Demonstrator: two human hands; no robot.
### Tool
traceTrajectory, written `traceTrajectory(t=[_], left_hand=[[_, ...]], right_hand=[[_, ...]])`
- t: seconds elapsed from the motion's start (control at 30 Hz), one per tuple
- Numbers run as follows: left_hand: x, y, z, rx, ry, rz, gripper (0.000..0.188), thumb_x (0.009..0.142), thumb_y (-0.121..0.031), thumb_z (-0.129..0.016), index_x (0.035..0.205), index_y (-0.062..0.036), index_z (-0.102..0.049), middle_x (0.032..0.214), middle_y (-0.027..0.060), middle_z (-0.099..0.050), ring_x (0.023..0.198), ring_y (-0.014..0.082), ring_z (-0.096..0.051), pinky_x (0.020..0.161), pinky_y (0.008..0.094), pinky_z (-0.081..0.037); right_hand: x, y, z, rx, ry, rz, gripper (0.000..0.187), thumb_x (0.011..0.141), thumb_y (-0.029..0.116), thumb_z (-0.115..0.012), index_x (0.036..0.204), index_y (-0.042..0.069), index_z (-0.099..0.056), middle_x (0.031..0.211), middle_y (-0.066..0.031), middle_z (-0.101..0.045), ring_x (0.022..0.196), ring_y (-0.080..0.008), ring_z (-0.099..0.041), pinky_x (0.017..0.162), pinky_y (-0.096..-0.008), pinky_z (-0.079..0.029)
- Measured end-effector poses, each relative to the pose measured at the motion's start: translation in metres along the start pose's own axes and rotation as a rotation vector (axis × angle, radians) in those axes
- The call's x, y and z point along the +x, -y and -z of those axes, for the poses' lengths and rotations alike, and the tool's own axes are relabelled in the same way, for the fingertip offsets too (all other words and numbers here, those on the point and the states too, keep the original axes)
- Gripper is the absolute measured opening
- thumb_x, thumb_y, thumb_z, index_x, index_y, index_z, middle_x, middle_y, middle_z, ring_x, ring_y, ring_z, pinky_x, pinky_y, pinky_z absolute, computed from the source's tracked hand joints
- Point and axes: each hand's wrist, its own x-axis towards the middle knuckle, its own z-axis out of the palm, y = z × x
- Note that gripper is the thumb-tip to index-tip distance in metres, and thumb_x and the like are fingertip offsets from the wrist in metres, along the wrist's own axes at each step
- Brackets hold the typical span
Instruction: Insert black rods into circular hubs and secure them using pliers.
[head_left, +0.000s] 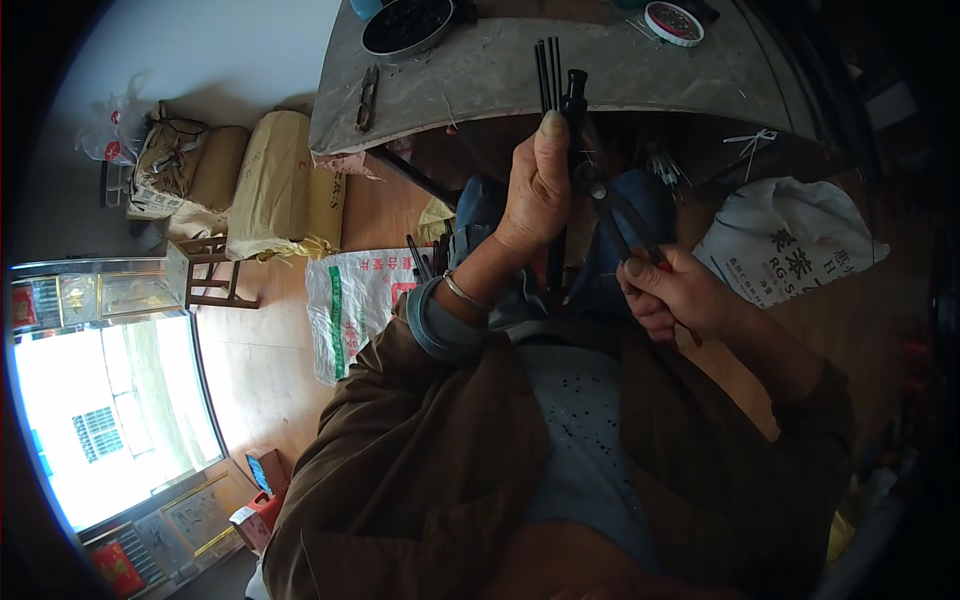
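Note:
My left hand (pixel 540 185) is closed around a black plastic part (pixel 575 95) with a thick knobbed rod and several thin rods pointing up, its thumb pressed along the front. Dark pincer-type pliers (pixel 599 190) with red on the handles are gripped in my right hand (pixel 675 292). Their jaws are close beside the black part, just right of my left hand; whether they touch it I cannot tell. The lower end of the part is hidden by my fingers and shadow.
Ahead stands a grey worktable (pixel 480 85) with a pan of black pieces (pixel 405 28), snips (pixel 368 98) and a red-and-white round dish (pixel 674 24). A white sack (pixel 795 240) lies right. Left are wrapped bales (pixel 285 185), a wooden stool (pixel 215 270) and a flat sack (pixel 345 310).

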Motion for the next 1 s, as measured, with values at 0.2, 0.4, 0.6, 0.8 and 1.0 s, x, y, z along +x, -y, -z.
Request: traceTrajectory(t=[0.2,0.4,0.6,0.8,1.0], left_hand=[[0.001,0.004,-0.003,-0.035,0.018,0.022,0.068,0.094,-0.066,-0.026,0.084,-0.0050,-0.054,0.050,-0.0013,-0.043,0.038,0.0071,-0.040,0.036,0.0225,-0.029],[0.000,0.004,-0.010,-0.001,-0.021,-0.011,0.065,0.095,-0.064,-0.030,0.087,-0.0046,-0.055,0.050,-0.0011,-0.044,0.038,0.0072,-0.039,0.036,0.0228,-0.029],[0.005,0.006,-0.001,-0.139,-0.059,0.103,0.057,0.098,-0.055,-0.038,0.089,-0.0025,-0.057,0.067,-0.0011,-0.052,0.058,0.0055,-0.047,0.053,0.0219,-0.039],[0.013,0.018,0.013,-0.144,-0.001,0.087,0.052,0.096,-0.056,-0.042,0.089,-0.0054,-0.054,0.050,-0.0012,-0.040,0.040,0.0079,-0.039,0.038,0.0233,-0.032],[0.011,0.007,0.002,-0.249,-0.059,0.121,0.049,0.096,-0.054,-0.045,0.085,-0.0072,-0.053,0.049,-0.0008,-0.042,0.039,0.0079,-0.039,0.037,0.0239,-0.032]], right_hand=[[-0.021,0.033,0.015,-0.001,0.029,-0.113,0.029,0.101,0.030,-0.047,0.088,0.004,-0.049,0.060,0.0009,-0.042,0.046,-0.0065,-0.038,0.043,-0.0239,-0.037],[-0.026,0.060,0.019,-1.263,-0.382,0.234,0.019,0.094,0.017,-0.055,0.094,-0.001,-0.049,0.066,-0.0133,-0.056,0.056,-0.0241,-0.056,0.053,-0.0338,-0.047],[-0.013,0.046,0.020,-1.503,-0.650,0.368,0.020,0.087,0.005,-0.061,0.098,0.001,-0.044,0.084,-0.0190,-0.060,0.077,-0.0342,-0.063,0.066,-0.0424,-0.048],[-0.018,0.050,0.038,-1.376,-0.877,0.519,0.037,0.071,-0.008,-0.066,0.096,0.005,-0.041,0.089,-0.0113,-0.052,0.087,-0.0315,-0.060,0.073,-0.0414,-0.045],[-0.003,0.066,0.027,-1.641,-0.932,0.867,0.044,0.064,-0.009,-0.068,0.096,0.007,-0.042,0.104,-0.0090,-0.049,0.102,-0.0256,-0.052,0.088,-0.0429,-0.037]])
